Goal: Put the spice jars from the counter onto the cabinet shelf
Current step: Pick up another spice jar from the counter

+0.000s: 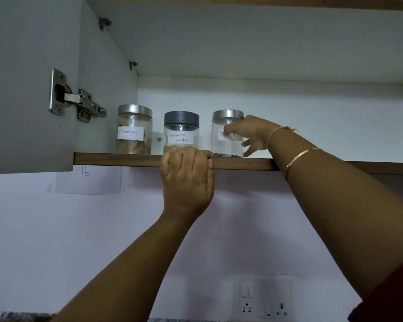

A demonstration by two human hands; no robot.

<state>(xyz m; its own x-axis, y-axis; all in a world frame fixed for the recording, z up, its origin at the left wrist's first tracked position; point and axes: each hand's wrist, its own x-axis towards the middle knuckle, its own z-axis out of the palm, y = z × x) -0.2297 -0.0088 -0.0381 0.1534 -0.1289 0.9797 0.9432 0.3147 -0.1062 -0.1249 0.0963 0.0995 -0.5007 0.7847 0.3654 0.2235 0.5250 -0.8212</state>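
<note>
Hinge at left; below, perhaps a socket panel.

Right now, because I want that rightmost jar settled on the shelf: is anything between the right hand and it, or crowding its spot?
Nothing visible does. The right hand holds the rightmost jar, which stands on the shelf clear of the coriander jar. The left hand grips the shelf edge further left.

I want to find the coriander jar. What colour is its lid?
Dark grey. The coriander jar has its lid clearest in the head view.
</note>
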